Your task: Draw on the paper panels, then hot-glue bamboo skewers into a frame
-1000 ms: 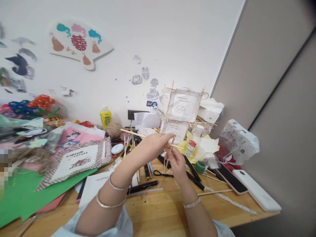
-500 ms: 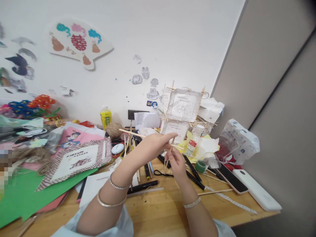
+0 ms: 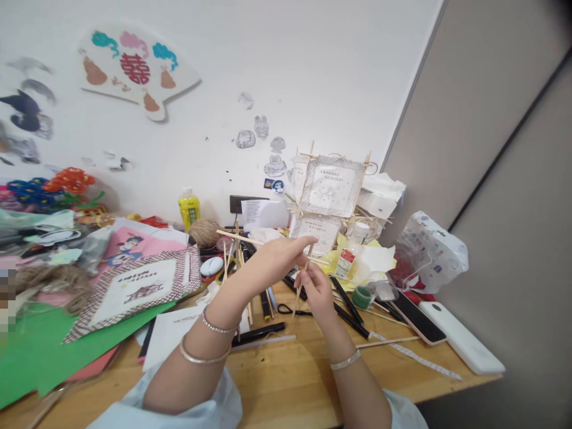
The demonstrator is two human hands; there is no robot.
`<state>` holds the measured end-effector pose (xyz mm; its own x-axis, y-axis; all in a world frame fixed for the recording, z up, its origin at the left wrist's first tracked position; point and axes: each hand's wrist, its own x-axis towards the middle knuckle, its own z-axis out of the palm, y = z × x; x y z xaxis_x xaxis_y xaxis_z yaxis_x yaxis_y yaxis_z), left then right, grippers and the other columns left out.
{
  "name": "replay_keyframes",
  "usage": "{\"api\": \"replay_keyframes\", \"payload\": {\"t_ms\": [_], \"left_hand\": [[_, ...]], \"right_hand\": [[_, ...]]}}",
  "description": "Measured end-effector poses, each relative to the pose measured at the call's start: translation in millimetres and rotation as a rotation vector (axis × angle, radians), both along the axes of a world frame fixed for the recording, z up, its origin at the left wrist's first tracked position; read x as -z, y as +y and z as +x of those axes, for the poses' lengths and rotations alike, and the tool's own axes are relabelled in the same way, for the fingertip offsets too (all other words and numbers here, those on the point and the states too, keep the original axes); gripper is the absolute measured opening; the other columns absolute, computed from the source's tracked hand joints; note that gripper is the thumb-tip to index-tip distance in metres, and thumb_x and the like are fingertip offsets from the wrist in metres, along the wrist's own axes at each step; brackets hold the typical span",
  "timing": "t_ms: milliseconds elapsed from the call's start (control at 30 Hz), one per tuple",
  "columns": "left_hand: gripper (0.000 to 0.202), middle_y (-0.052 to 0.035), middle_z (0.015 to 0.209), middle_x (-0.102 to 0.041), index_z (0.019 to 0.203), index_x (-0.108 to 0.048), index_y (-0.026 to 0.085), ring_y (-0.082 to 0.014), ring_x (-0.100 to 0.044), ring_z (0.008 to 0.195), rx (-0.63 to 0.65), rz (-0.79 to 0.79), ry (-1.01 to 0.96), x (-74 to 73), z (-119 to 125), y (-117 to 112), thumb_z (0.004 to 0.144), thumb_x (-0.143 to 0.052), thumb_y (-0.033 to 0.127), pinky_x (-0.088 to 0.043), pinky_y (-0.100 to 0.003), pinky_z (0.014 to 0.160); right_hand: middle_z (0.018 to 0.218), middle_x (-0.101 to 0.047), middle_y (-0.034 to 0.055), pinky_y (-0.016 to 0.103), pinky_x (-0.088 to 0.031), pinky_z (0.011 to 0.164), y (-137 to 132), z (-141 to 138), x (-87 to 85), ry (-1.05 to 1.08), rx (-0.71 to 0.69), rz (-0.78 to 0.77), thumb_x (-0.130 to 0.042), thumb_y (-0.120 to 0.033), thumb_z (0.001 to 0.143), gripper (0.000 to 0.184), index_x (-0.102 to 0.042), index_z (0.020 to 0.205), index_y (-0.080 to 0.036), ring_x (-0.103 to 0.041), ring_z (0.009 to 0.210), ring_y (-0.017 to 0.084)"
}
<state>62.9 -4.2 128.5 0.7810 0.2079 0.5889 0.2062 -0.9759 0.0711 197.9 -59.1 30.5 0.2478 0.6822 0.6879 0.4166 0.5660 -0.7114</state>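
Observation:
Two thin wooden sticks cross between my hands above the table. My left hand (image 3: 282,257) is closed around the roughly level stick (image 3: 238,238), whose one end juts out to the left behind my forearm and the other past my fingers to the right. Just below it, my right hand (image 3: 319,288) pinches the steeper stick (image 3: 297,301), which slants down to the left. The sticks meet close to my fingertips; whether they are joined there is hidden by my hands.
Behind my hands stands a stick frame with patterned paper panels (image 3: 333,189). Around it are a glue bottle (image 3: 345,257), a green jar (image 3: 361,297) and black markers (image 3: 259,333). A twine ball (image 3: 204,233) and patterned panel (image 3: 147,292) lie left; a phone (image 3: 420,316) lies right.
The view has shifted slightly. My right hand and the steeper stick have moved a little to the left, and that stick's lower end leans further left. Both hands keep their grip.

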Motion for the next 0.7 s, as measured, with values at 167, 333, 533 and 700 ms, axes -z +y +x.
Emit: {"api": "replay_keyframes", "payload": {"t_ms": [167, 333, 533, 700], "left_hand": [[0.041, -0.0045, 0.084, -0.067, 0.127, -0.044, 0.017, -0.0154, -0.061, 0.076, 0.015, -0.044, -0.012, 3.4, 2.2, 3.8, 0.086, -0.045, 0.011, -0.045, -0.025, 0.068], [0.043, -0.0058, 0.086, -0.067, 0.128, -0.045, 0.016, -0.0161, -0.062, 0.079, 0.003, -0.043, -0.015, 1.2, 2.1, 1.3, 0.085, -0.046, 0.010, -0.046, -0.026, 0.070], [0.037, -0.0096, 0.089, -0.067, 0.124, -0.051, 0.014, -0.0171, -0.062, 0.079, -0.030, -0.026, -0.032, -4.0, -0.3, -4.2, 0.088, -0.047, 0.015, -0.048, -0.028, 0.070], [0.038, -0.0101, 0.090, -0.068, 0.125, -0.050, 0.014, -0.0169, -0.063, 0.079, -0.014, 0.009, -0.054, -0.2, 2.2, -0.7, 0.087, -0.047, 0.013, -0.048, -0.028, 0.070]], "right_hand": [[0.063, -0.056, -0.0002, 0.028, -0.042, 0.065, 0.5, 1.3, 4.7, 0.040, -0.018, -0.031, -0.045, -0.038, 0.089, 0.029, -0.057, 0.071, -0.019, -0.054, 0.062, 0.014], [0.064, -0.056, 0.0000, 0.027, -0.043, 0.064, -1.8, -0.9, 1.2, 0.083, -0.030, -0.017, -0.046, -0.039, 0.088, 0.027, -0.061, 0.080, -0.018, -0.054, 0.062, 0.014], [0.076, -0.062, 0.0035, 0.030, -0.048, 0.067, -3.3, 0.6, -0.9, 0.178, 0.010, 0.035, -0.046, -0.039, 0.088, 0.027, -0.060, 0.095, -0.018, -0.058, 0.070, 0.016], [0.088, -0.066, 0.0065, 0.034, -0.050, 0.071, -8.2, 1.7, -1.7, 0.301, 0.079, 0.088, -0.045, -0.040, 0.089, 0.033, -0.049, 0.115, -0.020, -0.062, 0.076, 0.018]]}}
